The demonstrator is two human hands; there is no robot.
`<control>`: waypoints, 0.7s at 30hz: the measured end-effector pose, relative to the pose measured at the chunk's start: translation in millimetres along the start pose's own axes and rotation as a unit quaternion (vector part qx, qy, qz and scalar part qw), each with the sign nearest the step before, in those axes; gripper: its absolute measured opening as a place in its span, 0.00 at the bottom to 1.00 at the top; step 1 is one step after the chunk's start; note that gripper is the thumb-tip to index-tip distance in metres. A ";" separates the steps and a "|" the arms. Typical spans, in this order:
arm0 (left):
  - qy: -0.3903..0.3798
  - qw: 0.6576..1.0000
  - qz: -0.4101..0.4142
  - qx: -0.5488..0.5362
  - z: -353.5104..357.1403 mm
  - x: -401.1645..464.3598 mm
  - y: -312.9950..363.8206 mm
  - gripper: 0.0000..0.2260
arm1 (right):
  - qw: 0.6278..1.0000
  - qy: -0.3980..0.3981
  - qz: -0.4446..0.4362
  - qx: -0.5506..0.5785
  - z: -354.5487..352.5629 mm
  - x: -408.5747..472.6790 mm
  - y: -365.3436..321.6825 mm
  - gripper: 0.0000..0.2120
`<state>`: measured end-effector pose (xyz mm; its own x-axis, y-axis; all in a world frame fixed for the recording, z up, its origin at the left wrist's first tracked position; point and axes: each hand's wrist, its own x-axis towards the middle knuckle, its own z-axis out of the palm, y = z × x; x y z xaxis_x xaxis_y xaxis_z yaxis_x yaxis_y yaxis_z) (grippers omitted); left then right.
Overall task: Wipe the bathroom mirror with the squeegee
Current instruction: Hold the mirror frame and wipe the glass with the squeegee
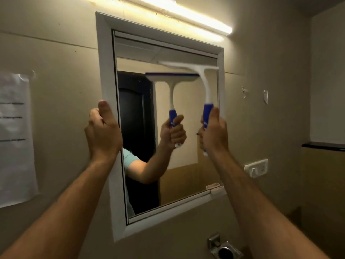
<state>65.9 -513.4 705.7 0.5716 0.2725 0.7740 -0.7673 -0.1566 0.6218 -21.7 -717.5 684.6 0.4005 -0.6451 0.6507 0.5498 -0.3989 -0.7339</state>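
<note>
A right hand (214, 128) grips the blue handle of a white squeegee (202, 79), its blade against the mirror (183, 165) near the upper right corner, while the left hand (102, 131) clasps the frame's left edge (106, 71).

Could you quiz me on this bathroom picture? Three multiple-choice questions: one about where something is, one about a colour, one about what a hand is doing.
1. Where is the squeegee blade?
A. Near the mirror's top right
B. At its bottom edge
C. On the wall

2. What colour is the squeegee's grip?
A. Red
B. Blue
C. Green

3. What is the left hand doing?
A. Hanging idle
B. Gripping the mirror frame
C. Holding paper

Answers: 1 A, the blade lies high against the glass. 2 B, blue shows above the right hand. 3 B, its fingers curl round the frame's left edge.
</note>
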 end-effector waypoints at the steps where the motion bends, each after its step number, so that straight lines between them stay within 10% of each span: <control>1: 0.006 1.000 0.006 0.017 1.4 -1.4 0.4 0.17 | 1.000 -0.006 -0.013 0.008 10.4 7.4 -15.7 0.23; 21: -0.002 1.000 -0.007 -0.002 -1.5 -1.2 -4.2 0.18 | 0.998 -0.013 -0.045 -0.044 68.3 -40.7 -22.2 0.19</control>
<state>68.0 -511.7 701.9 0.5837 0.2713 0.7653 -0.7599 -0.1495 0.6326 -0.2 -637.9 687.8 0.3719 -0.5875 0.7187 0.5177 -0.5114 -0.6859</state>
